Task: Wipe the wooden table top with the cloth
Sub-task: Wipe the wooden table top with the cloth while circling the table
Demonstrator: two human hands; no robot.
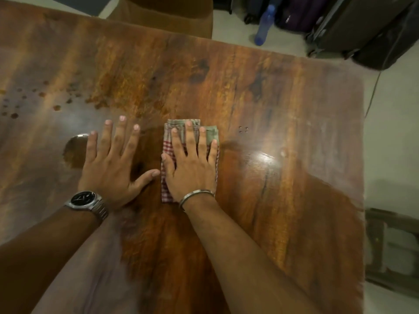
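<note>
A folded cloth (169, 141), red-and-white check with a grey-green end, lies flat near the middle of the wooden table top (260, 105). My right hand (191, 164) presses down on it with straight, spread fingers, covering most of it. My left hand (111, 162) rests flat on the bare wood just left of the cloth, fingers spread, thumb tip close to the cloth's left edge. The wood around and below the cloth looks darker and glossy; the left part and right rim look dull and dusty.
Dark droplets (40, 98) dot the table at the left, and a wet patch (72, 150) lies beside my left hand. Beyond the far edge stand a brown chair (165, 14), a blue bottle (264, 26) on the floor and dark suitcases (362, 30). A stool (392, 250) sits right.
</note>
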